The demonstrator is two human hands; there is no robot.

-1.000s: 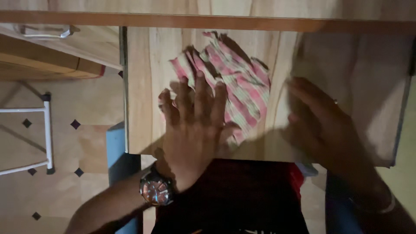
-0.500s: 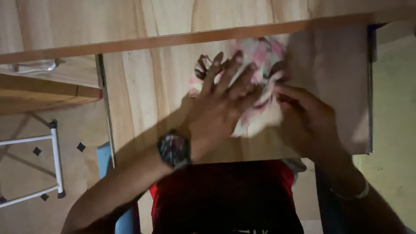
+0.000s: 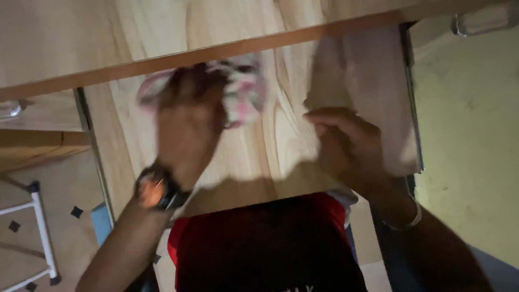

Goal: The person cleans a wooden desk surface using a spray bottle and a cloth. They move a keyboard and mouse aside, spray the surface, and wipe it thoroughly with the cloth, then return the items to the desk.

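A crumpled pink-and-white striped cloth [image 3: 243, 92] lies on a pull-out wooden shelf [image 3: 281, 157] under the desk top. My left hand [image 3: 189, 116], with a wristwatch on its wrist, is blurred and presses on the cloth, covering its left part. My right hand [image 3: 346, 146] rests on the shelf to the right of the cloth, fingers curled and apart from it, with nothing in it. A thin band sits on the right wrist.
The wooden desk top [image 3: 162, 32] runs across the top of the view. A white metal frame [image 3: 40, 227] stands on the tiled floor at the left. My red shirt [image 3: 265, 243] fills the lower middle. A pale wall or floor [image 3: 470, 135] lies to the right.
My left hand has pushed the cloth to the left along the shelf, bunching it. My right hand has come off the cloth and now lies beside it. The camera view shifted right.
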